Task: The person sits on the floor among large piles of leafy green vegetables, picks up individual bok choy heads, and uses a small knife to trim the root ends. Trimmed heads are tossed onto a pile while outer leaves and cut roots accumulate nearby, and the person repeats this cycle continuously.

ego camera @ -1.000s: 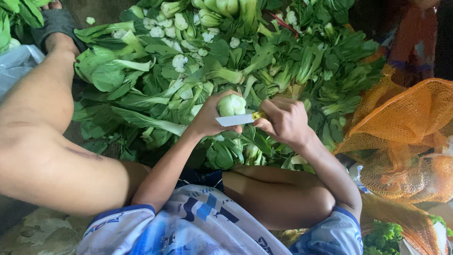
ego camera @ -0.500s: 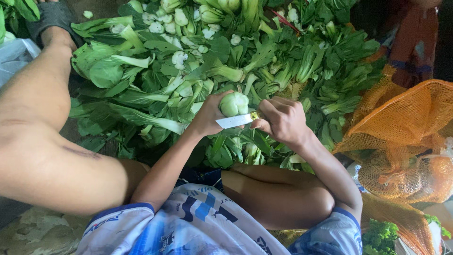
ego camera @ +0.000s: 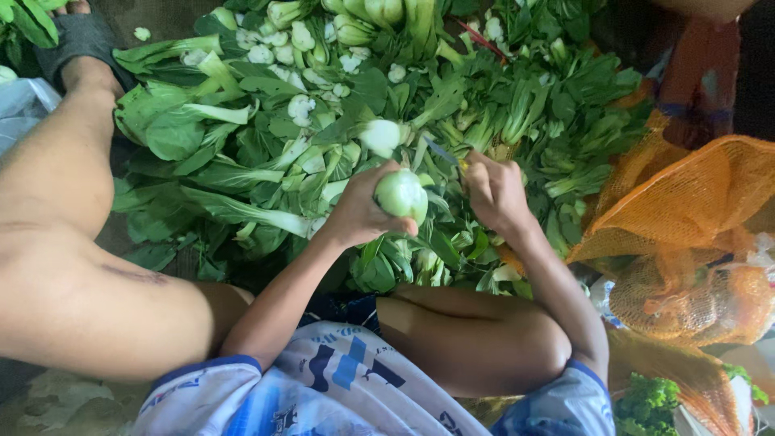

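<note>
Packaging noted: an orange mesh sack [ego camera: 686, 218] slumps at the right, beside the heap of greens, its net bulging and folded; a pale translucent plastic bag [ego camera: 20, 109] sits at the far left edge, partly cut off; no labels, signs or screens in view.

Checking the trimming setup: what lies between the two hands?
In the head view, the knife blade and leafy greens lie between the left hand, holding a bulb, and the right hand.
</note>
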